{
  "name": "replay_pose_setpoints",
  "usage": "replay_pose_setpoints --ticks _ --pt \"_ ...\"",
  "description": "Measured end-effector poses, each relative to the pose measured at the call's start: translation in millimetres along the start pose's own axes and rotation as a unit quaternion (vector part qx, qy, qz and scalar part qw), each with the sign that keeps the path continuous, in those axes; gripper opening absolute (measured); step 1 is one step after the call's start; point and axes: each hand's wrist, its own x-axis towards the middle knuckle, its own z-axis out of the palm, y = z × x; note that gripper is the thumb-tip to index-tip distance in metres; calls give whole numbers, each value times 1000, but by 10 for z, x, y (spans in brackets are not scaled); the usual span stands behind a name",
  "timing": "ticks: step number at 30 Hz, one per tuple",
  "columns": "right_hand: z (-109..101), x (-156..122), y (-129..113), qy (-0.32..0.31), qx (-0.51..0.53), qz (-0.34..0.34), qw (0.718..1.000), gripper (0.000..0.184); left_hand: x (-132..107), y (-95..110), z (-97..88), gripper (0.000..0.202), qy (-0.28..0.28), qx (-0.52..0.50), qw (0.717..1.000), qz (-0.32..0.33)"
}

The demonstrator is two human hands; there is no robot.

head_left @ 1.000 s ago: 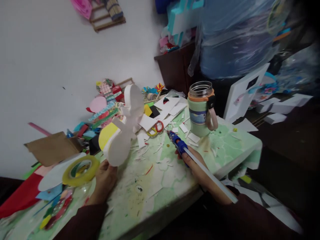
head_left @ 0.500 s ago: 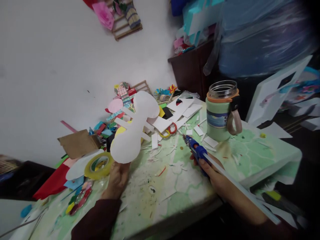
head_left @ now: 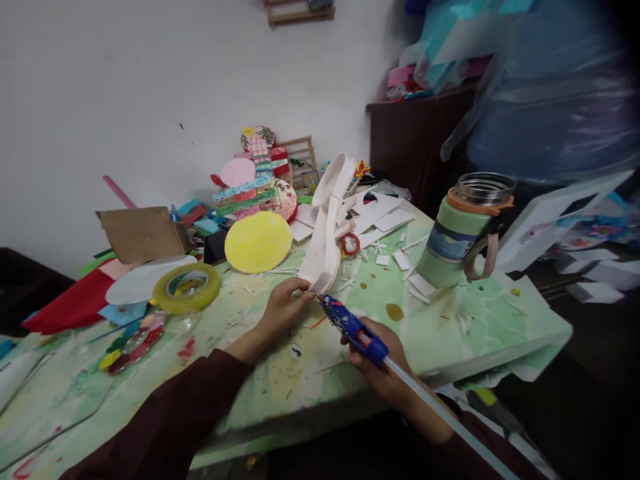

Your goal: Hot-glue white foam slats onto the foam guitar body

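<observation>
My left hand [head_left: 283, 307] pinches the lower end of a white foam cut-out [head_left: 327, 223], held edge-on and upright above the green table [head_left: 475, 327]. My right hand [head_left: 377, 363] grips a blue hot glue gun [head_left: 353, 327]. A long white glue stick [head_left: 440, 417] trails back from the gun along my wrist. The gun's nozzle points at the bottom edge of the foam shape, right beside my left fingertips. A yellow foam disc [head_left: 259, 241] lies on the table just left of the cut-out.
A green mug with a glass top [head_left: 463, 230] stands to the right. Red-handled scissors [head_left: 350, 244], white foam scraps [head_left: 380, 217], a yellow tape roll [head_left: 186, 287], a cardboard piece [head_left: 140, 233] and coloured craft items [head_left: 250, 180] crowd the table's back. White foam boards [head_left: 555, 217] lie right.
My left hand turned the foam cut-out from face-on to edge-on and moved it right. The glue gun nozzle came in to its lower edge. The yellow disc now lies on the table.
</observation>
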Motion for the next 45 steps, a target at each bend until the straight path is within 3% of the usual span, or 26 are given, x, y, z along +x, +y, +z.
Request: replay_pose_setpoints --ticks 5,12,22,28,45 --pt "73 -38 78 11 -10 24 1000 27 0 -79 -40 22 -16 -68 997 -34" --pt "107 -27 103 -16 -81 33 996 32 -1 -142 -46 27 4 -108 993 -40" --pt "189 -20 74 -12 -298 -9 955 29 -3 -78 -25 24 28 -30 999 13" --pt "209 -9 82 -21 -331 -3 943 30 -4 -76 -36 27 16 -37 999 6" --pt "143 -92 20 -31 -365 0 931 25 10 -63 22 23 -7 -14 998 64"
